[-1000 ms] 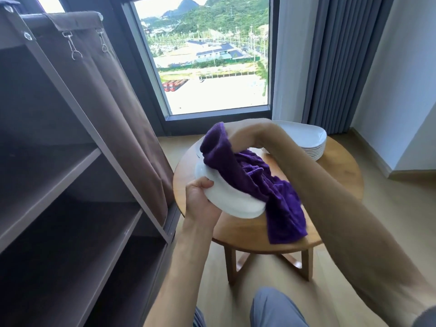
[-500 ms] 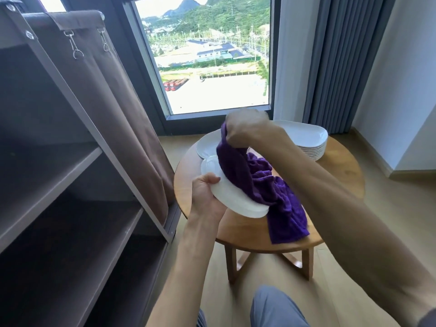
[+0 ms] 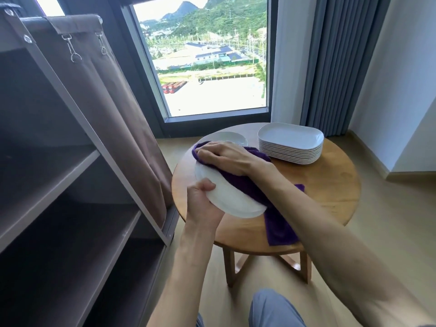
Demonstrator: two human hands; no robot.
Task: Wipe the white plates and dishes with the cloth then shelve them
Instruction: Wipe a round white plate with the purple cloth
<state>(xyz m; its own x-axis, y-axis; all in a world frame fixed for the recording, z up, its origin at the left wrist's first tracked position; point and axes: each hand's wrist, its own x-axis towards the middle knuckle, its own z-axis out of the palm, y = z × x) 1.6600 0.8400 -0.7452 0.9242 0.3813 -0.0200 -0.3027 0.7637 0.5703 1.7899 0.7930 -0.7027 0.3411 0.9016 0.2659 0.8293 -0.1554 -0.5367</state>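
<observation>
**White plate held and wiped above the round table**

Nearest to the camera, a knee in blue-grey trousers (image 3: 273,308) is seen at the lower edge, and both bare forearms are stretched forward from there. The white plate (image 3: 232,199) is held tilted over the near left part of the wooden round table (image 3: 330,185), apart from the tabletop. Its lower left rim is gripped by the left hand (image 3: 203,201): the thumb is curled over the rim and the other fingers are hidden under the plate. The purple cloth (image 3: 245,185) is laid across the upper side of the plate, and one end of it hangs down past the plate onto the table's near edge. The cloth is pressed onto the plate by the right hand (image 3: 224,156), with the fingers stretched flat and close together.

Behind the hands, a second white dish (image 3: 232,138) lies on the table, partly hidden. To the right of it, a stack of white rectangular dishes (image 3: 291,143) stands on the far side of the table. On the left, the brown shelf unit (image 3: 70,185) with its fabric curtain (image 3: 113,102) is seen. Farthest away are the window (image 3: 207,62) and the grey drapes (image 3: 335,67).
</observation>
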